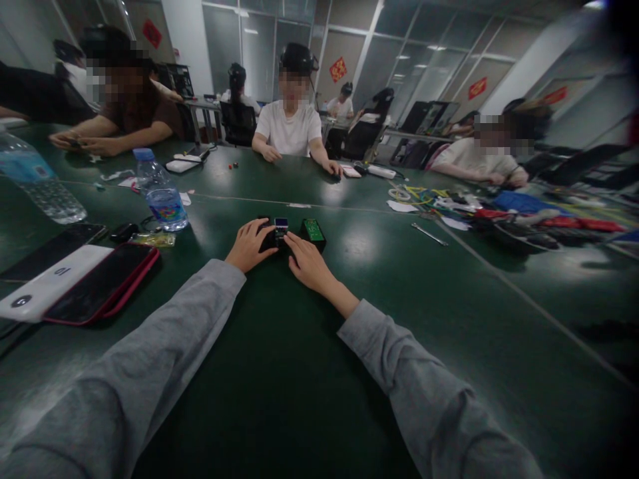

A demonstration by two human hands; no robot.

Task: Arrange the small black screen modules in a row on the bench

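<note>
A small black device with a lit screen (281,224) and what look like keys below it rests on the green table between my hands. My left hand (249,245) grips it from the left, with the fingers curved over the far side and the thumb along the near side. From the right, my right hand (308,263) reaches in with its fingers stretched out, and the fingertips touch the device's lower right part. Just beyond that hand is a black box with a green circuit board (313,230) on top. My fingers partly hide the device.
Water bottles (162,196), a red-cased phone (102,283) and a white power bank (54,279) are on my left. To the right lie a wrench (430,234) and a heap of cables (529,223). Several people sit around the table, one person (289,126) opposite.
</note>
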